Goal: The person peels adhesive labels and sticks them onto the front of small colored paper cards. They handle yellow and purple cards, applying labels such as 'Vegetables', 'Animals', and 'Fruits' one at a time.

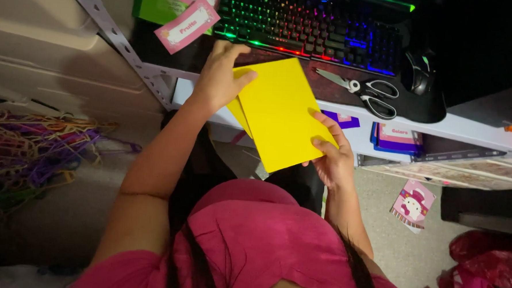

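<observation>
Yellow paper [280, 113] sits folded in our grip over the surface [475, 127] edge; our left hand [218, 79] pinches its top corner, right hand [333, 159] fingers [325, 144] clamp the lower edge, scissors [365, 91] nearby.

The scene is dimly lit overall, with the corners sunk in deep shadow, above all the upper right. Coloured glow is given off by the keyboard [310, 26] beyond the grip. The yellow paper [281, 113] is brightly lit and sharply rendered. Straight edges are bowed by wide-angle distortion towards the frame's borders.
</observation>
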